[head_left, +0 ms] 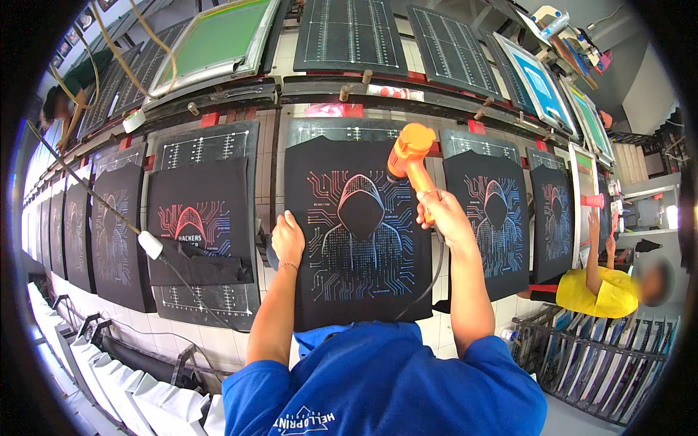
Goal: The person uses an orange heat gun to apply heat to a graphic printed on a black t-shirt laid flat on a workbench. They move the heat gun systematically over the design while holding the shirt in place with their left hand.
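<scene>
My right hand is wrapped round the handle of an orange heat gun. Its dark nozzle points down and left, over the upper right of a black T-shirt spread on a printing board. A hooded figure amid circuit lines, red fading to blue, is printed on that shirt. At the shirt's left edge my left hand is closed, fingers together and bent on the edge. Whether it grips only cloth or the board too is hidden. A dark cable hangs from the heat gun's handle past my right forearm.
A folded printed shirt lies on the board to the left, crossed by a cable with a white connector. More printed shirts line the row. Screen frames stand opposite. A person in yellow works at the right.
</scene>
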{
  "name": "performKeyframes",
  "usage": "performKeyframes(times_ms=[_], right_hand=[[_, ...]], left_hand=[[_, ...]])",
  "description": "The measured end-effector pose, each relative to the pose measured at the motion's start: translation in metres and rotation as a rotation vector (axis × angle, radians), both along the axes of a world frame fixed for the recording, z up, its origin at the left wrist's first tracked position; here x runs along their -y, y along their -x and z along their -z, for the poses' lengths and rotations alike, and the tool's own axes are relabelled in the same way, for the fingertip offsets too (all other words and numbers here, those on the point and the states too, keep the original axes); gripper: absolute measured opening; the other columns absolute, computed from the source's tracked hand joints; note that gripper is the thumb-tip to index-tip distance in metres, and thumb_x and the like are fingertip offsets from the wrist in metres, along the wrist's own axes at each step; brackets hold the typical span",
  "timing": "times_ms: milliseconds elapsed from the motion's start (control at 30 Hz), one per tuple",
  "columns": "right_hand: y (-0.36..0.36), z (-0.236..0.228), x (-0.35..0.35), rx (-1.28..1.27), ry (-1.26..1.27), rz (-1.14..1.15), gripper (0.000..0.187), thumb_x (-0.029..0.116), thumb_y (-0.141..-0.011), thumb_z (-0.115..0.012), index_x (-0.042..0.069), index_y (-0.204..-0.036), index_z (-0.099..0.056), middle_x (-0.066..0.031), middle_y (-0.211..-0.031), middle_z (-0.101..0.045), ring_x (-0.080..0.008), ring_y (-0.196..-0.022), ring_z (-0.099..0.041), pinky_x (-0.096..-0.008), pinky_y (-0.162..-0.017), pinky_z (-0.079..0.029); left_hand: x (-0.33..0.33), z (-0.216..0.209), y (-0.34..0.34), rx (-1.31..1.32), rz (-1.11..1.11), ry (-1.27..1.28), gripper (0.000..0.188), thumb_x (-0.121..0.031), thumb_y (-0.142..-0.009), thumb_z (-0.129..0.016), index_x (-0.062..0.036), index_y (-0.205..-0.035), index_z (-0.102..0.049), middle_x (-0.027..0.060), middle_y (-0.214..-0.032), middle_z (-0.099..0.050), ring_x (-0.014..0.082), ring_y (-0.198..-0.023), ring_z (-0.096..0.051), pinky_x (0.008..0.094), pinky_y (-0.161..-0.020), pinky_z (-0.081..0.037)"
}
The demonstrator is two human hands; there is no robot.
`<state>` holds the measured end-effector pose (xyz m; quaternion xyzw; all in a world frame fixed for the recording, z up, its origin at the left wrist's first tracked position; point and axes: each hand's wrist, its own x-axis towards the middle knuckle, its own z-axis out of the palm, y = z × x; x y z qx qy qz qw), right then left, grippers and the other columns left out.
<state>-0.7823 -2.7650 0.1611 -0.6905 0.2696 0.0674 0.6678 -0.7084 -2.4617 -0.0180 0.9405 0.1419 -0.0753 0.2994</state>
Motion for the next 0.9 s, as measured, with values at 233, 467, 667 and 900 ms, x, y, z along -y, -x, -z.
performKeyframes(times_ms=[233,467,667,900], right_hand=[[-0.005,0.009,0.012,-0.001,-0.019,0.064,0.028,0.032,-0.091,-0.063,0.004,-0.09,-0.058,-0.0006,-0.071,-0.057,-0.0095,-0.058,-0.058,-0.0222,-0.049,-0.046],[0.001,0.009,0.016,0.018,0.014,0.089,0.027,0.031,-0.091,-0.062,0.005,-0.087,-0.058,-0.001,-0.07,-0.058,-0.0097,-0.058,-0.057,-0.0232,-0.05,-0.046],[0.005,0.009,0.022,0.025,-0.037,0.042,0.027,0.032,-0.092,-0.062,0.005,-0.088,-0.059,-0.0007,-0.07,-0.058,-0.0096,-0.058,-0.058,-0.0228,-0.05,-0.046],[0.025,0.001,0.025,-0.045,-0.024,0.032,0.026,0.031,-0.092,-0.06,0.006,-0.088,-0.058,-0.0007,-0.07,-0.058,-0.0096,-0.056,-0.058,-0.0225,-0.049,-0.046]], left_hand=[[0.0,-0.006,-0.001,-0.035,-0.014,0.032,0.05,-0.039,-0.1,-0.033,0.0017,-0.095,-0.06,0.0285,-0.095,-0.065,0.0476,-0.091,-0.06,0.0539,-0.081,-0.046],[-0.002,-0.002,-0.002,-0.033,-0.014,0.019,0.052,-0.041,-0.1,-0.032,0.0022,-0.099,-0.061,0.0286,-0.097,-0.065,0.0476,-0.092,-0.06,0.053,-0.083,-0.047],[0.001,-0.008,-0.001,-0.059,-0.016,0.01,0.053,-0.042,-0.1,-0.031,0.002,-0.1,-0.061,0.0281,-0.1,-0.064,0.0469,-0.095,-0.06,0.0528,-0.084,-0.046],[0.001,-0.004,0.0,-0.049,-0.019,-0.004,0.053,-0.041,-0.1,-0.031,0.0021,-0.1,-0.061,0.0283,-0.099,-0.064,0.0471,-0.095,-0.06,0.053,-0.084,-0.046]])
